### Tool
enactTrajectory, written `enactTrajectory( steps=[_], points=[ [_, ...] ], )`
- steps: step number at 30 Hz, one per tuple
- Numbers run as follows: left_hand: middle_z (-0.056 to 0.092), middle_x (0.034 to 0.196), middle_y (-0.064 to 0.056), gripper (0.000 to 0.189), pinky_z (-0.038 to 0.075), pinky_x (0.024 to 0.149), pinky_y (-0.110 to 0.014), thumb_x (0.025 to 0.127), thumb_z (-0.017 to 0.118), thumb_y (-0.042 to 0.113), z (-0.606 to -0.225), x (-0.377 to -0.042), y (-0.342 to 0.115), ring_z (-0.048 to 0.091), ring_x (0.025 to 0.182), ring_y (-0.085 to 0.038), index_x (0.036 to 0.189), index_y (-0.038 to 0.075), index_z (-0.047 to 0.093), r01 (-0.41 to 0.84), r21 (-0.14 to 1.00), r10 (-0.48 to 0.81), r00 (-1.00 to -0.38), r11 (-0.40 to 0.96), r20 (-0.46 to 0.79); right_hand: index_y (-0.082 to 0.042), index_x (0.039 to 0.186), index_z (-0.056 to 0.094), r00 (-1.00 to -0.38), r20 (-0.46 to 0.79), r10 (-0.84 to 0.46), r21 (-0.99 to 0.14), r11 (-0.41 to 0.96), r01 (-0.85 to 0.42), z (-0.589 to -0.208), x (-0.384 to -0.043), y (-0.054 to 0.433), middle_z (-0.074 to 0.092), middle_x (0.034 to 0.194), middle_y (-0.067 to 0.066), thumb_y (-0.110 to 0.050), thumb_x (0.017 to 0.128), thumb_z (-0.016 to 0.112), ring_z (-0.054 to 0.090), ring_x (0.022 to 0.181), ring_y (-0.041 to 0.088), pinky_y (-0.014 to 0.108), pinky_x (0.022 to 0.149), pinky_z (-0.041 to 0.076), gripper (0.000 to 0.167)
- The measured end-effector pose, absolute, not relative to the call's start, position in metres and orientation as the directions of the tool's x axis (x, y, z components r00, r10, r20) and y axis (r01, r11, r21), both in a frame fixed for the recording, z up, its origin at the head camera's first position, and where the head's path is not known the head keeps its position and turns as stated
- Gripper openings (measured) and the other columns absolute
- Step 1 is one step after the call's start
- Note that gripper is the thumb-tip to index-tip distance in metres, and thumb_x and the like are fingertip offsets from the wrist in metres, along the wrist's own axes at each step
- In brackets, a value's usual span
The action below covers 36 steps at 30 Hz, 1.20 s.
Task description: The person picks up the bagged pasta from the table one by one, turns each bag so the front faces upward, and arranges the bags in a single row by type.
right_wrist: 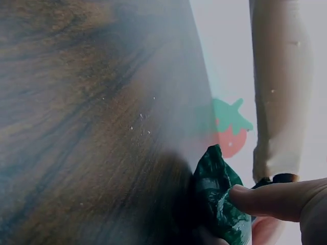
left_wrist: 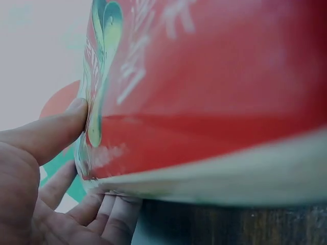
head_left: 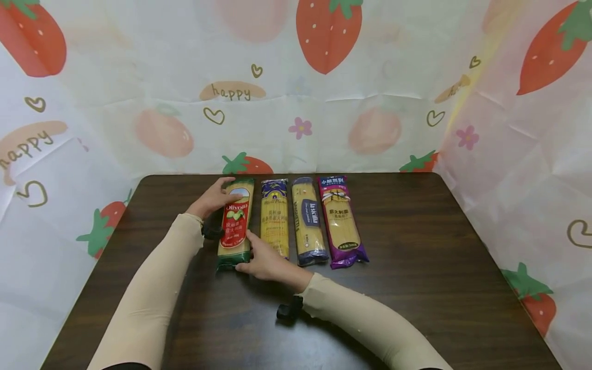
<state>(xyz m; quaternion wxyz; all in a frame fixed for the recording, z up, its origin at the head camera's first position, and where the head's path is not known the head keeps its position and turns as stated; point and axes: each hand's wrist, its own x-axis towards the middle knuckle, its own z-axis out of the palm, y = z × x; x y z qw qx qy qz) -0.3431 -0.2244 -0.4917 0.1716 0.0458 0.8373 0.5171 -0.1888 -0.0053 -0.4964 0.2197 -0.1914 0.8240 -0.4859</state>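
Note:
A spaghetti pack (head_left: 235, 224) with a red label and green ends lies leftmost in a row on the dark table. Its upper part is held by my left hand (head_left: 214, 200); in the left wrist view the thumb (left_wrist: 66, 125) lies on the printed face and the fingers reach under the edge. At the near end, my right hand (head_left: 273, 264) grips the lower right side. The right wrist view has the right thumb (right_wrist: 260, 198) on the crinkled green end (right_wrist: 217, 191), with the other fingers mostly hidden.
To the right lie a yellow spaghetti pack (head_left: 275, 218), a blue-labelled one (head_left: 308, 221) and a purple-ended one (head_left: 342, 221). They sit side by side on the wood-grain table (head_left: 407, 288). A strawberry-print cloth (head_left: 287, 103) hangs behind and along both sides.

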Motion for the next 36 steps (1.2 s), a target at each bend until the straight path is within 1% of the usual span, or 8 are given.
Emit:
enactTrajectory(
  steps=[5,10,14,17,21,28,31,36],
  points=[
    [0.035,0.153,-0.041,0.081,0.048,0.11,-0.065,0.111,0.061,0.022,-0.489,-0.342,-0.225,0.054,0.128,-0.052,0.172,0.003,0.012,-0.109,0.864,0.243,-0.935,0.491,-0.257,0.0,0.171,0.017,-0.835,-0.172,-0.523,-0.838,0.523,-0.155,-0.498,-0.188,-0.01,0.039,0.166,0.025,-0.024,0.097,0.084,0.048,0.147,0.036,0.048,0.119,0.044,0.103],
    [0.027,0.161,-0.04,0.08,0.048,0.109,-0.065,0.112,0.06,0.025,-0.495,-0.341,-0.222,0.05,0.136,-0.055,0.172,0.005,0.011,-0.088,0.85,0.229,-0.944,0.519,-0.237,0.0,0.171,0.018,-0.848,-0.191,-0.494,-0.811,0.567,-0.147,-0.498,-0.185,-0.011,0.041,0.162,0.026,-0.03,0.095,0.086,0.049,0.144,0.036,0.049,0.117,0.046,0.105],
    [0.011,0.168,-0.04,0.077,0.035,0.118,-0.071,0.111,0.06,0.028,-0.496,-0.338,-0.219,0.021,0.154,-0.059,0.172,0.007,0.018,-0.086,0.814,0.184,-0.955,0.574,-0.231,-0.001,0.171,0.018,-0.845,-0.172,-0.506,-0.818,0.552,-0.163,-0.497,-0.179,-0.008,0.039,0.162,0.026,-0.03,0.095,0.086,0.05,0.142,0.035,0.049,0.116,0.047,0.106],
    [0.001,0.169,-0.039,0.075,0.028,0.12,-0.073,0.11,0.062,0.031,-0.495,-0.333,-0.219,0.003,0.157,-0.059,0.17,0.007,0.024,-0.092,0.777,0.149,-0.961,0.623,-0.233,-0.003,0.172,0.017,-0.833,-0.144,-0.534,-0.832,0.521,-0.19,-0.495,-0.175,-0.004,0.035,0.166,0.022,-0.03,0.097,0.084,0.047,0.146,0.034,0.049,0.117,0.046,0.104],
    [0.008,0.166,-0.039,0.074,0.04,0.115,-0.067,0.109,0.064,0.031,-0.496,-0.326,-0.22,0.017,0.151,-0.057,0.169,0.004,0.028,-0.082,0.77,0.144,-0.965,0.632,-0.22,-0.007,0.172,0.02,-0.829,-0.088,-0.553,-0.853,0.471,-0.224,-0.491,-0.171,0.005,0.033,0.168,0.019,-0.026,0.098,0.083,0.045,0.149,0.033,0.047,0.119,0.045,0.099],
    [0.038,0.151,-0.039,0.073,0.061,0.091,-0.051,0.111,0.064,0.028,-0.493,-0.309,-0.219,0.058,0.117,-0.045,0.166,-0.003,0.029,0.011,0.744,0.221,-0.958,0.668,-0.184,-0.008,0.173,0.017,-0.833,-0.083,-0.546,-0.855,0.468,-0.222,-0.484,-0.166,0.03,0.026,0.175,0.017,-0.031,0.102,0.078,0.047,0.151,0.034,0.045,0.119,0.046,0.096],
    [0.036,0.153,-0.04,0.07,0.059,0.096,-0.056,0.111,0.062,0.03,-0.491,-0.299,-0.216,0.054,0.125,-0.048,0.164,-0.004,0.033,0.071,0.693,0.25,-0.955,0.717,-0.161,-0.009,0.173,0.018,-0.834,-0.055,-0.548,-0.845,0.471,-0.253,-0.482,-0.165,0.044,0.029,0.174,0.015,-0.033,0.104,0.076,0.046,0.151,0.035,0.049,0.119,0.046,0.094],
    [0.03,0.164,-0.037,0.064,0.043,0.114,-0.069,0.111,0.063,0.03,-0.489,-0.277,-0.212,0.032,0.15,-0.056,0.162,-0.004,0.042,0.141,0.61,0.249,-0.964,0.78,-0.095,-0.005,0.171,0.023,-0.83,0.017,-0.558,-0.824,0.462,-0.327,-0.481,-0.164,0.068,0.036,0.17,0.017,-0.032,0.105,0.074,0.045,0.151,0.036,0.056,0.119,0.044,0.088]
  ],
)
